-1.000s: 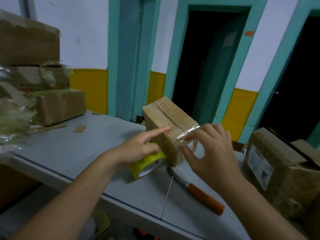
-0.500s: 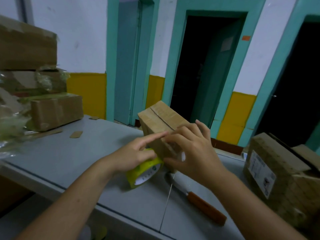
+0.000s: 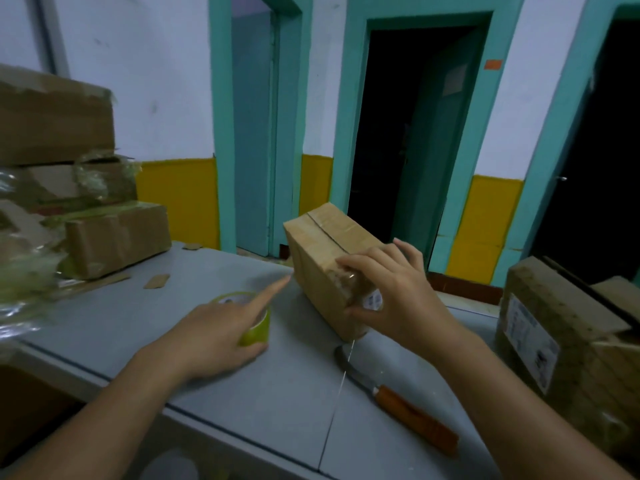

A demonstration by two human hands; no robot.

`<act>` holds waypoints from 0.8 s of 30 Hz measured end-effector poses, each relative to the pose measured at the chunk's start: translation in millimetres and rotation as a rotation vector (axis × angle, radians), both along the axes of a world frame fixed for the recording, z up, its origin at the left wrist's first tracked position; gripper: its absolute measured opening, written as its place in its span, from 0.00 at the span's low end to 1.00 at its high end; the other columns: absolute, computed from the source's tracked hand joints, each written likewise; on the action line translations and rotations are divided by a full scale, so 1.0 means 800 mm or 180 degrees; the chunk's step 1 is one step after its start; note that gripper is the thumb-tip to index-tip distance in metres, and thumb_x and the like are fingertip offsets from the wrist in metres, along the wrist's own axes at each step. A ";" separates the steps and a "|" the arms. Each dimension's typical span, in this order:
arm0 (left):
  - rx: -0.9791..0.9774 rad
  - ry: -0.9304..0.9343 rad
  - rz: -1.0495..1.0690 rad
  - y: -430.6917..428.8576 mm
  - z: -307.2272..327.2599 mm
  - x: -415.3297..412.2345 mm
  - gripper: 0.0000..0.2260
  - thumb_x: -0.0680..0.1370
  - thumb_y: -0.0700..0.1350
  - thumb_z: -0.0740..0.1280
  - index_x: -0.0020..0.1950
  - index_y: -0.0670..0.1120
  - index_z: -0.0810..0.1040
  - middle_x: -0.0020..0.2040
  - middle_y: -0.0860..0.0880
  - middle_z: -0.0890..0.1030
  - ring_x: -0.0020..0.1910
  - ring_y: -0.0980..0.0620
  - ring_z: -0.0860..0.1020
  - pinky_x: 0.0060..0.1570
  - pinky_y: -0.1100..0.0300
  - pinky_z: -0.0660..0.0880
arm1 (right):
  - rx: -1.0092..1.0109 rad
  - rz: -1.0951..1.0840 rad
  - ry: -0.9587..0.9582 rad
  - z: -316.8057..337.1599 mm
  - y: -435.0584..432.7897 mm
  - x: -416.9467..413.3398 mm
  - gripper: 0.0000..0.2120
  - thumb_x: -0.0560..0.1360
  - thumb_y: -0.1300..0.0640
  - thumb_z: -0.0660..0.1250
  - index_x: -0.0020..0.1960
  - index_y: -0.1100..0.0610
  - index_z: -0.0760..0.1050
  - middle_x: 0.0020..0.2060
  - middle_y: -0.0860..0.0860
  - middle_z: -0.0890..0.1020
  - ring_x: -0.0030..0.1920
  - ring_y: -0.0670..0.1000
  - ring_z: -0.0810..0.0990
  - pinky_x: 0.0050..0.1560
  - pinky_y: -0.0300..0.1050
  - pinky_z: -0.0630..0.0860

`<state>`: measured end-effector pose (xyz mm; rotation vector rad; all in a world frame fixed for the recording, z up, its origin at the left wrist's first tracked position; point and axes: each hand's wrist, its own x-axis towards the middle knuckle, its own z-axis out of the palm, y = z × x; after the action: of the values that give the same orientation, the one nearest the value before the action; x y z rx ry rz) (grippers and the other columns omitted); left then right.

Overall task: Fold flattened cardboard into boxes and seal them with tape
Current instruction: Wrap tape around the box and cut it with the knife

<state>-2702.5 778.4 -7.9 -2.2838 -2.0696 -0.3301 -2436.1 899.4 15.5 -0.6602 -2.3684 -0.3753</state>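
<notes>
Head view: a small cardboard box [image 3: 325,261] stands on the grey bench [image 3: 114,323], closed, its top flaps meeting in a seam under clear tape; what is inside cannot be seen. The right hand [image 3: 394,292] grips the box's near end, fingers curled over the top edge and the thumb pressed against the side by a small white label. The left hand [image 3: 221,327] rests on a yellow-green tape roll [image 3: 254,320] that lies flat on the bench just left of the box; the index finger points out straight toward the box, and the thumb and other fingers wrap the roll. A knife with an orange handle [image 3: 412,414] lies on the bench in front of the box, apart from both hands. At far left, closed cardboard boxes [image 3: 114,237] are stacked with crumpled plastic wrap. At right stands a larger labelled carton [image 3: 568,341], its top flap partly raised, contents hidden.
</notes>
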 end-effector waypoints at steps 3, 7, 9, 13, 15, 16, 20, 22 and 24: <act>0.0210 -0.0260 0.0047 0.005 -0.007 -0.002 0.51 0.74 0.66 0.73 0.76 0.76 0.31 0.60 0.58 0.76 0.55 0.54 0.78 0.55 0.52 0.78 | 0.0098 0.0062 0.0128 -0.003 0.003 -0.003 0.37 0.68 0.44 0.80 0.73 0.44 0.71 0.66 0.44 0.78 0.70 0.50 0.71 0.78 0.59 0.55; 0.1687 -0.1349 -0.0437 0.030 0.004 0.024 0.27 0.76 0.68 0.67 0.74 0.63 0.71 0.59 0.61 0.72 0.60 0.61 0.74 0.55 0.59 0.76 | 0.0246 0.0156 0.0440 -0.013 0.008 -0.003 0.37 0.67 0.48 0.83 0.73 0.47 0.72 0.66 0.47 0.77 0.69 0.50 0.71 0.78 0.59 0.56; 0.2035 -0.2108 -0.0704 0.049 0.015 0.056 0.19 0.79 0.62 0.66 0.67 0.57 0.80 0.61 0.59 0.74 0.64 0.57 0.76 0.57 0.60 0.77 | 0.0309 0.0248 0.0584 -0.017 0.012 -0.004 0.37 0.66 0.51 0.84 0.72 0.49 0.73 0.66 0.47 0.78 0.69 0.50 0.73 0.78 0.57 0.57; 0.1802 -0.2093 -0.0878 0.085 0.026 0.098 0.16 0.78 0.51 0.73 0.66 0.56 0.82 0.63 0.59 0.78 0.65 0.59 0.76 0.65 0.60 0.76 | 0.0174 0.0442 0.0758 -0.017 0.013 0.000 0.34 0.69 0.49 0.79 0.72 0.48 0.73 0.66 0.46 0.77 0.68 0.48 0.74 0.78 0.57 0.58; 0.1774 -0.2119 -0.0913 0.098 0.027 0.098 0.15 0.78 0.44 0.75 0.64 0.54 0.84 0.61 0.59 0.81 0.63 0.60 0.78 0.62 0.64 0.76 | -0.0060 0.0345 0.0704 -0.010 0.015 0.016 0.35 0.69 0.41 0.76 0.73 0.44 0.71 0.67 0.43 0.76 0.70 0.47 0.72 0.77 0.58 0.59; 0.1766 -0.2109 -0.0940 0.104 0.029 0.097 0.14 0.78 0.43 0.76 0.63 0.53 0.85 0.60 0.59 0.82 0.62 0.62 0.79 0.62 0.66 0.75 | -0.0258 0.0299 0.0750 -0.005 0.018 0.027 0.35 0.68 0.37 0.75 0.73 0.43 0.71 0.68 0.42 0.75 0.72 0.46 0.70 0.77 0.56 0.59; 0.1582 -0.2011 -0.1083 0.131 0.046 0.099 0.11 0.76 0.46 0.78 0.58 0.52 0.88 0.59 0.60 0.84 0.62 0.68 0.77 0.63 0.73 0.70 | -0.0866 0.0209 0.1515 0.008 0.038 0.069 0.18 0.77 0.41 0.70 0.63 0.46 0.80 0.60 0.38 0.78 0.65 0.43 0.74 0.65 0.46 0.75; 0.1364 -0.1873 -0.1145 0.144 0.057 0.102 0.11 0.77 0.49 0.77 0.59 0.57 0.87 0.61 0.63 0.82 0.67 0.68 0.74 0.67 0.67 0.69 | -0.1025 0.0107 0.1731 0.007 0.046 0.075 0.12 0.79 0.46 0.69 0.60 0.47 0.82 0.55 0.39 0.80 0.60 0.42 0.77 0.58 0.41 0.78; 0.1159 -0.1812 -0.1259 0.155 0.061 0.105 0.11 0.78 0.50 0.76 0.59 0.59 0.86 0.63 0.65 0.81 0.70 0.68 0.72 0.69 0.60 0.70 | -0.1149 0.0016 0.1860 0.004 0.052 0.077 0.09 0.79 0.49 0.70 0.58 0.48 0.83 0.51 0.40 0.80 0.55 0.41 0.79 0.52 0.38 0.78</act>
<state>-2618.3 902.3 41.1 -2.5293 -1.5048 -1.3855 -2374.2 940.7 19.1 -0.7977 -1.8797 0.2348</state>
